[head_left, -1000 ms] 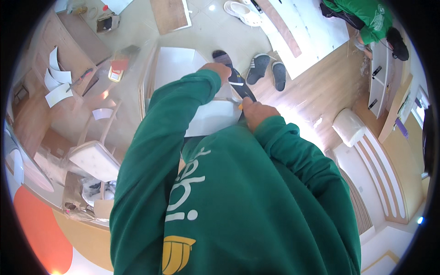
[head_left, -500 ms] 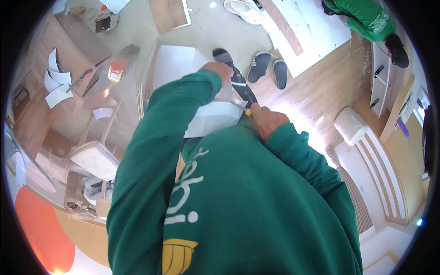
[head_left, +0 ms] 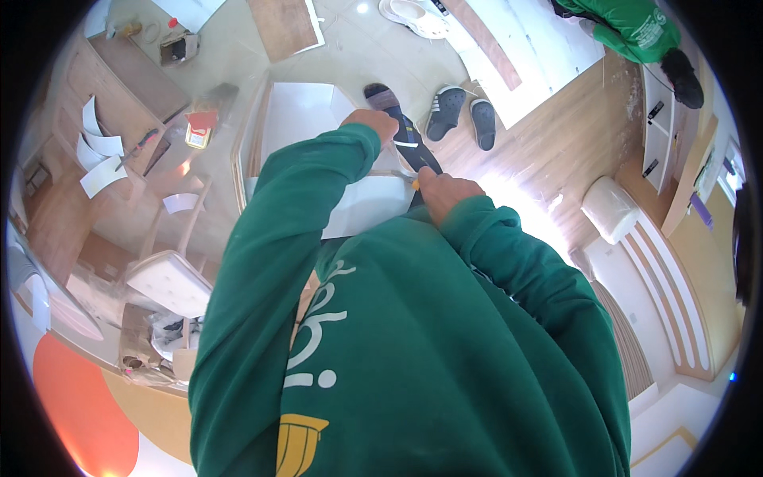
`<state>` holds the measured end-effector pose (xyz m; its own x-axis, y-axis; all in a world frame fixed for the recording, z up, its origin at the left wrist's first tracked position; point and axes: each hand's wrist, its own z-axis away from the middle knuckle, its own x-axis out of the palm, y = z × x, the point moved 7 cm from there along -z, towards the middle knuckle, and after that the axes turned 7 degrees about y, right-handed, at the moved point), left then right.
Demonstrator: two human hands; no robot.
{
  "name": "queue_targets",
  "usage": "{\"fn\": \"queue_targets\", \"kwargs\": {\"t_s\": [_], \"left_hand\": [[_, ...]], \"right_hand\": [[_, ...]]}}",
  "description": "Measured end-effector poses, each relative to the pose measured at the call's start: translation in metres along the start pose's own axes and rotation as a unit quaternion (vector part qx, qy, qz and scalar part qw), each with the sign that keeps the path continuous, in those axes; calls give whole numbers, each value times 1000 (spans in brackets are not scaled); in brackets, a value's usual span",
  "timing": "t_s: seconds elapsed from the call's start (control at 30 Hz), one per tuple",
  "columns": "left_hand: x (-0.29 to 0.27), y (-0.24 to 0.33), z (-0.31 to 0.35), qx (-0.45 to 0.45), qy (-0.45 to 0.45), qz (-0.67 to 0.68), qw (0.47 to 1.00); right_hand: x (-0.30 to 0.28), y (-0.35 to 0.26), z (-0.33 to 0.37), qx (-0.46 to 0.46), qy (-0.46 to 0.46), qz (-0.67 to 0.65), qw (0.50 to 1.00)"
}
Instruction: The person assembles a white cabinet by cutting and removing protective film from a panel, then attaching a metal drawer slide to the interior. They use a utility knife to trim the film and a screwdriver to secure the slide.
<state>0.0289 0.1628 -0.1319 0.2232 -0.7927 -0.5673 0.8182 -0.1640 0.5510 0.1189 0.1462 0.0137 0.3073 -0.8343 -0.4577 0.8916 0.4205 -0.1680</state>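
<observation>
A white open box, like a drawer (head_left: 300,119), with wood-coloured outer edges stands before my body. Its near white panel (head_left: 369,205) lies just below my arms. My left hand (head_left: 372,125) is closed at the box's right side; whatever its fingers hold is hidden. My right hand (head_left: 447,193) is wrapped round a small hand tool with a yellow handle (head_left: 416,184), its metal end pointing left at the near panel's upper edge. The tool's exact kind does not show. A short white strip (head_left: 405,144) lies across my dark-clad leg, right of my left hand.
Grey clogs (head_left: 447,111) stand on the floor beyond my leg. A large white panel (head_left: 524,60) lies at the far right, near a co-worker in green (head_left: 636,32). Leftward are wooden furniture parts (head_left: 131,67), curved white pieces (head_left: 102,176) and a padded white piece (head_left: 168,280).
My right hand has moved left and slightly up with the tool, bringing its metal end onto the panel's edge. My left hand has shifted only slightly left.
</observation>
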Motion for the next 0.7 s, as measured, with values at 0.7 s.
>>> {"fn": "queue_targets", "kwargs": {"t_s": [0.7], "left_hand": [[-95,-27,40,-85,223,369,898]], "right_hand": [[11,19,1,-78,97,-98,987]]}}
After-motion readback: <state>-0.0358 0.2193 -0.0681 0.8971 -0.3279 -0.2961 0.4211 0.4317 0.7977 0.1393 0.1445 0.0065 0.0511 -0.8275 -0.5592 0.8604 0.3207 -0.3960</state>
